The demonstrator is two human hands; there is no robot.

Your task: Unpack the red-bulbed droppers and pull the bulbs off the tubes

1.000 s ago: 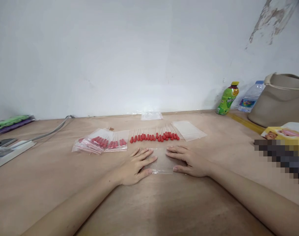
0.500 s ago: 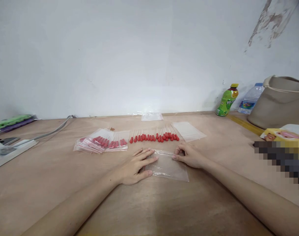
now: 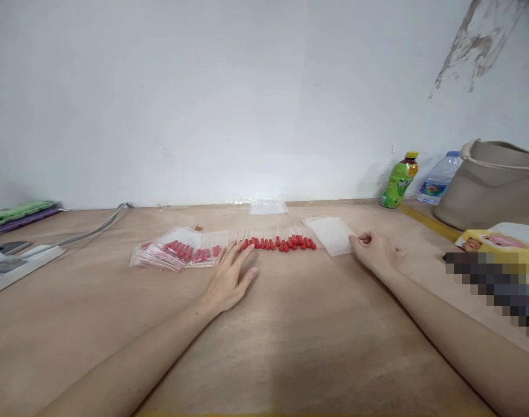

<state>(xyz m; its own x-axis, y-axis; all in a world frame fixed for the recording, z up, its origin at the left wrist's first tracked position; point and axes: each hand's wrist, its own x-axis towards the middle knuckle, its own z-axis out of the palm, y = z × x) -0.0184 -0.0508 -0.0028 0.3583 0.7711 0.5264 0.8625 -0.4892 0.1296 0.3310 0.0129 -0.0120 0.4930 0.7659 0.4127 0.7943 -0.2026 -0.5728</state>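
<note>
A row of red-tipped sticks (image 3: 290,243) lies across the middle of the table. My left hand (image 3: 229,278) rests with spread fingers at the left end of that row, its fingertips over some of the sticks. To its left is a pile of clear bags (image 3: 160,255) with red-tipped pieces inside. My right hand (image 3: 371,249) pinches the right edge of a flat, whitish stack of bags (image 3: 331,234) that lies right of the row.
Another flat bag (image 3: 268,207) lies by the wall. At the right stand a green bottle (image 3: 398,182), a clear water bottle (image 3: 438,179), a grey-beige bag (image 3: 490,185) and a yellow packet (image 3: 485,240). A grey cable (image 3: 94,233) runs at the left.
The clear bag that lay between my hands is no longer in the middle. My left hand has moved left and up to the sticks, and my right hand has moved right to the whitish stack.
</note>
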